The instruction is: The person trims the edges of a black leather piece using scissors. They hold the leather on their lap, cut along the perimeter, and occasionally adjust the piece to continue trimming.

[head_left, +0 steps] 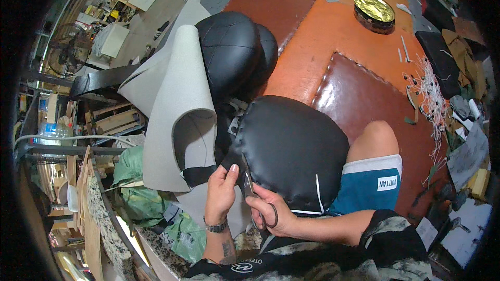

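Note:
A rounded black padded cushion [297, 145] with a smooth leather-like cover lies in front of me, beside my bare knee. At its left edge my left hand [221, 192] pinches a flap of black material [235, 162] between thumb and fingers. My right hand [273, 212] grips a pair of scissors [248, 183], with fingers through the dark handle loops. The blades point away from me, along the cushion's left edge and close to the flap. Whether they touch the material is hard to make out. A thin white strip [318, 193] stands out against the cushion's near side.
Beyond the cushion sit black padded pieces [229, 49], with a curled grey sheet [177, 83] draped beside them. Green bags [136, 190] and wooden strips [88, 213] crowd the left. Far right are a round gold-topped tin [374, 11] and tangled white cords [432, 91].

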Tool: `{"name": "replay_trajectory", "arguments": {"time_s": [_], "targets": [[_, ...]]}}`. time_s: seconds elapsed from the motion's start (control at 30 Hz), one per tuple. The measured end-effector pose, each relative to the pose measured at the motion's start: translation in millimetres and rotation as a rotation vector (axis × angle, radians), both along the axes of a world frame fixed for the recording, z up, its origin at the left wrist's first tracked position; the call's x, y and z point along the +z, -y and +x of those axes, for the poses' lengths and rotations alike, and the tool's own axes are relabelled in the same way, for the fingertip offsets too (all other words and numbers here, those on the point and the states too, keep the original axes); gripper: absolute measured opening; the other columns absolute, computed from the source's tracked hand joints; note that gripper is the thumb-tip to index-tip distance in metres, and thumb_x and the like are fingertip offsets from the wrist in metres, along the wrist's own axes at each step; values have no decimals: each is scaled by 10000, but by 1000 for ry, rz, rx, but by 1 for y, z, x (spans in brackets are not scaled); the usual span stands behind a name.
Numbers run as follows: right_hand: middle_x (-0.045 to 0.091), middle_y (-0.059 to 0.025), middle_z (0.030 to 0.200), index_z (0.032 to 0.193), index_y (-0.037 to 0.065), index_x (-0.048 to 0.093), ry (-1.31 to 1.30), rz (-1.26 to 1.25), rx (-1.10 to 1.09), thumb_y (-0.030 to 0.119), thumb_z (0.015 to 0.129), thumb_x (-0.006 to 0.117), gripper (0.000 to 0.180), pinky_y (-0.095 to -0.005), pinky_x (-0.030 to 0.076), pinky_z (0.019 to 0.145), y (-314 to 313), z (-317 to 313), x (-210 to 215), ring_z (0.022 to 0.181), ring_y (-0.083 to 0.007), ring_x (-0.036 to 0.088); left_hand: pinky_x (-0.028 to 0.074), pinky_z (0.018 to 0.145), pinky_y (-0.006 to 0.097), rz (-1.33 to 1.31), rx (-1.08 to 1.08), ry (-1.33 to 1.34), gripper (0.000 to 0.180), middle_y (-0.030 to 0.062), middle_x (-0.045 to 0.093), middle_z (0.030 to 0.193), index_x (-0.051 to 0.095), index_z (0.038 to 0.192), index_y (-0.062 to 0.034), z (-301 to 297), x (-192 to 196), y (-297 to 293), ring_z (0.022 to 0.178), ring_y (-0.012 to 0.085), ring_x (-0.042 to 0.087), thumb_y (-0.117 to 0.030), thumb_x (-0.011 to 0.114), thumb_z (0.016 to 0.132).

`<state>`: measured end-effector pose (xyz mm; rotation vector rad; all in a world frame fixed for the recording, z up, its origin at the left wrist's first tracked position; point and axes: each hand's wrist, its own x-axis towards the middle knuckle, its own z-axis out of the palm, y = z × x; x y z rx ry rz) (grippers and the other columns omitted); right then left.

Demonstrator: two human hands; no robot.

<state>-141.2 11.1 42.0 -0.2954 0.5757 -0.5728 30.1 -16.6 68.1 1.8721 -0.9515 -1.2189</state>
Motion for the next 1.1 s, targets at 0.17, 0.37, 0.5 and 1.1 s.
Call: {"name": "replay_trajectory", "arguments": {"time_s": [0.17, 0.37, 0.5, 1.1], "targets": [[483, 31, 616, 1585, 107, 448, 29, 40, 21, 223, 1073, 574, 540, -246, 381, 445, 4, -4, 2, 492, -76, 474, 551, 829, 286, -2, 28, -137, 266, 1, 711, 1076, 693, 1256, -27, 1, 5, 1, 923, 67, 621, -225, 585, 1116], [494, 35, 654, 1591, 131, 449, 93, 95, 67, 251, 1064, 596, 560, -253, 391, 451, 7, -16, 2, 502, -80, 478, 565, 870, 308, 31, 74, -216, 264, -13, 714, 1071, 687, 1246, -57, 11, 9, 5, 925, 71, 646, -260, 573, 1121], [499, 37, 669, 1594, 143, 450, 94, 149, 89, 258, 1057, 605, 570, -257, 402, 456, 9, -20, 1, 510, -84, 485, 555, 861, 304, 28, 55, -241, 270, -26, 712, 1076, 689, 1247, -67, 14, 7, 7, 935, 71, 645, -273, 565, 1123], [492, 40, 618, 1495, 127, 540, 81, 184, 0, 259, 1067, 589, 451, -265, 370, 470, 29, 2, 5, 489, -97, 456, 515, 914, 277, 21, -88, 40, 401, 19, 708, 1200, 625, 1439, -10, 6, 8, -1, 1030, 83, 604, -241, 566, 1117]]}}
